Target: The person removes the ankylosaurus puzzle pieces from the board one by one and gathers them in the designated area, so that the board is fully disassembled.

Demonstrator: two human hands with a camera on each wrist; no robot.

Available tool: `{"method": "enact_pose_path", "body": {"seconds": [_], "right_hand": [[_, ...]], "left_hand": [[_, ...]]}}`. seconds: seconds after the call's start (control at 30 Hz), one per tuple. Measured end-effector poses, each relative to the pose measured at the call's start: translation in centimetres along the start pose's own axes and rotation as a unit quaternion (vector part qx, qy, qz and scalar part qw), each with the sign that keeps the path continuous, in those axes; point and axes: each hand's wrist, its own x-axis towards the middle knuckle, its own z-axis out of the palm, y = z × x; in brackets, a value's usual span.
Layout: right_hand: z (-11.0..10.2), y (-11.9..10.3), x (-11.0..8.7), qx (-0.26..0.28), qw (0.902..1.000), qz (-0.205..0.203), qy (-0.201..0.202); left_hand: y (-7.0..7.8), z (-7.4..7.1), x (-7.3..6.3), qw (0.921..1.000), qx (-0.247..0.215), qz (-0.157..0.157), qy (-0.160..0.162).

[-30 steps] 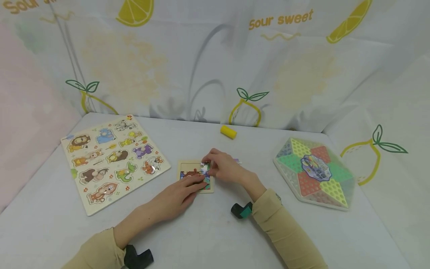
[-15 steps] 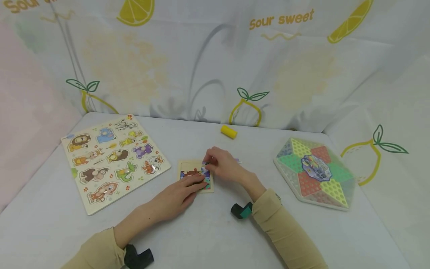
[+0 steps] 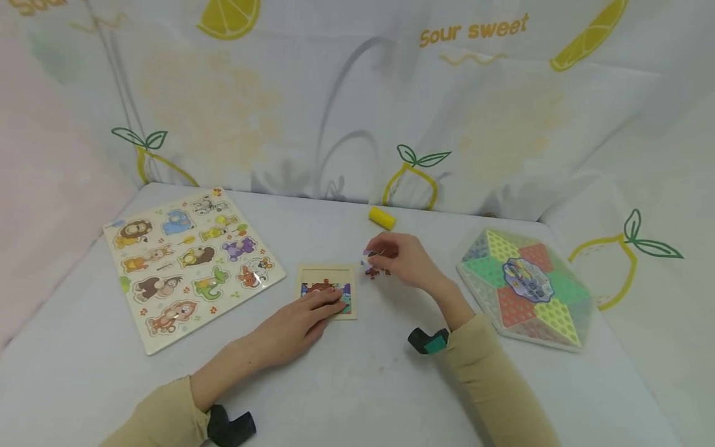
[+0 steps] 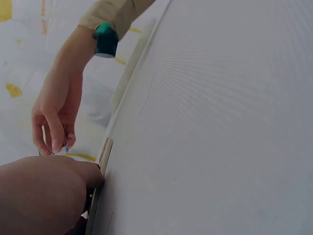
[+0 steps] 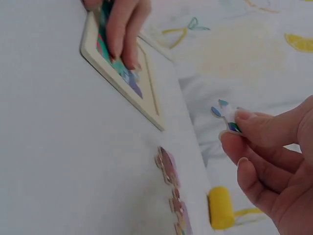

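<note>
A small wooden jigsaw tray (image 3: 326, 270) lies mid-table, its lower part filled with pieces of a colourful picture and its upper strip bare wood. My left hand (image 3: 298, 326) rests on it, fingers extended over the picture pieces (image 5: 124, 73). To the right of the tray and raised off the table, my right hand (image 3: 404, 261) pinches a small jigsaw piece (image 5: 229, 117), white with blue and green, between thumb and index finger. Below that hand, loose brown-and-purple jigsaw pieces (image 5: 171, 171) lie on the table, partly hidden by it in the head view.
On the left lies a large animal peg puzzle board (image 3: 192, 267). A hexagonal Chinese checkers box (image 3: 525, 288) with coloured triangles stands on the right. A yellow cylinder (image 3: 382, 218) lies behind the right hand. A lemon-print cloth (image 3: 313, 112) hangs along the back edge.
My right hand has lifted off the tray's upper right corner and moved right, carrying the jigsaw piece over the loose pieces. The left hand stays on the tray.
</note>
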Motion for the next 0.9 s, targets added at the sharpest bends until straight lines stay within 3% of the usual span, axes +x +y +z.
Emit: {"method": "enact_pose_path", "body": {"seconds": [0.23, 0.47, 0.9], "right_hand": [[-3.3, 3.0, -0.8, -0.009, 0.9992, 0.039, 0.004], [-5.5, 4.3, -1.3, -0.035, 0.9947, 0.092, -0.031], [-6.7, 5.5, -1.9, -0.056, 0.9887, 0.115, -0.078]], "left_hand": [[0.0, -0.3, 0.0, 1.0000, 0.003, 0.007, 0.002], [0.1, -0.2, 0.0, 1.0000, 0.001, 0.004, -0.002], [0.1, -0.1, 0.0, 1.0000, -0.001, 0.001, 0.001]]}}
